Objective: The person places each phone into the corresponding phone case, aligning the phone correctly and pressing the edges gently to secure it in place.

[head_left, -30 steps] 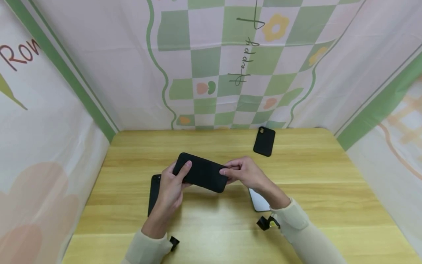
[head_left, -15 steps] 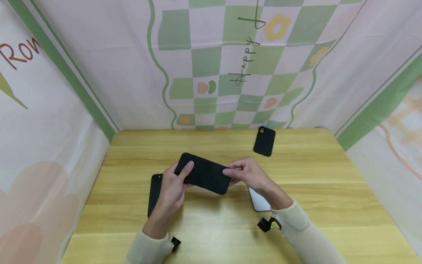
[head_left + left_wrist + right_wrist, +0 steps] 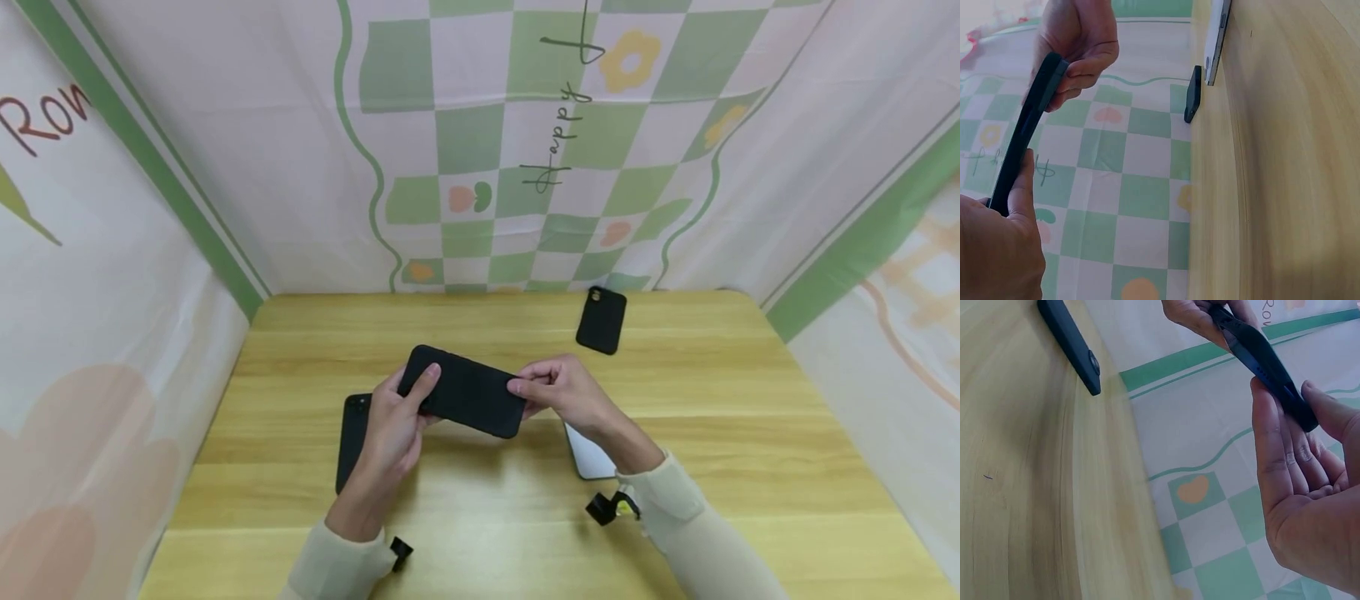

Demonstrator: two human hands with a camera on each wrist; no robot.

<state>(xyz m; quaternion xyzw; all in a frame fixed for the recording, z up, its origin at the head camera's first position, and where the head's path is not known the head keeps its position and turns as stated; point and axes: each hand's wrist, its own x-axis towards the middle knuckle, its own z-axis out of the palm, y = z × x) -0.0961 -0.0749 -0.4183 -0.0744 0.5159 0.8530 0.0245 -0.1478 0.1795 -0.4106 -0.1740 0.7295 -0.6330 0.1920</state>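
Observation:
Both hands hold a black phone case (image 3: 465, 392) above the wooden table (image 3: 480, 517). My left hand (image 3: 393, 421) grips its left end, thumb on top. My right hand (image 3: 562, 393) pinches its right end between thumb and fingers. The left wrist view shows the case (image 3: 1022, 134) edge-on, my left thumb (image 3: 1022, 187) pressed against it and the right hand (image 3: 1079, 44) at its far end. The right wrist view shows the case (image 3: 1260, 362) edge-on between my right thumb and fingers (image 3: 1285, 444).
A second black phone (image 3: 351, 442) lies on the table under my left hand. A white phone (image 3: 588, 458) lies beneath my right wrist. Another black case (image 3: 602, 320) rests near the table's back edge. Patterned cloth walls (image 3: 480, 150) enclose the table on three sides.
The held case has shifted slightly to the right and up between the hands. Nothing else has moved.

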